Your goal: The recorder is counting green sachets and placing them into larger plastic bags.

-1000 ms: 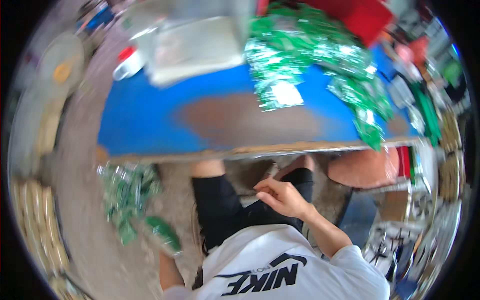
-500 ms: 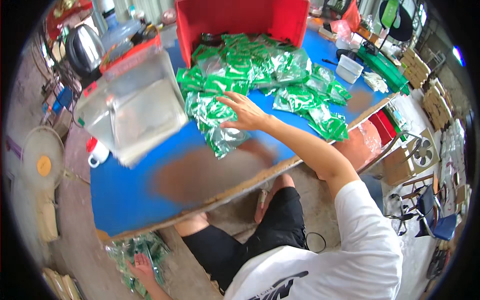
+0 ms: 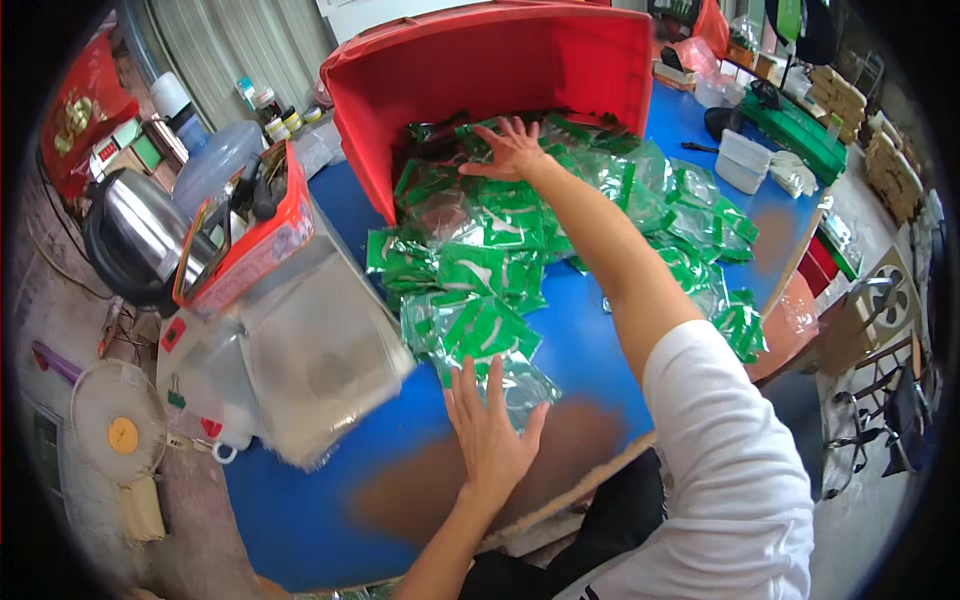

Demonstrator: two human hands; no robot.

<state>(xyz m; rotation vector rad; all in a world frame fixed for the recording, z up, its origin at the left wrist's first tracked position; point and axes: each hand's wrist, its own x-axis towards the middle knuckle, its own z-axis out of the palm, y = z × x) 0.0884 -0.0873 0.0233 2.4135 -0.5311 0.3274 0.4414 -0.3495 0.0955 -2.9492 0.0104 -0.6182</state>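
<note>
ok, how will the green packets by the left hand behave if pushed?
The green packets look floppy: they wrinkle and overlap in a loose heap. Their glossy film suggests they may slide over each other if the left hand pushes. Probably light, since each looks thin and flat.

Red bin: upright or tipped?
Tipped: the red bin lies with its opening toward the camera, green packets spread out onto the blue tabletop.

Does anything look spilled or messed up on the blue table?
Yes: the red bin seems tipped on its side, with green-and-clear packets spread from its opening onto the blue table, like a spill. The table's brown patch looks worn beside the blue.
</note>
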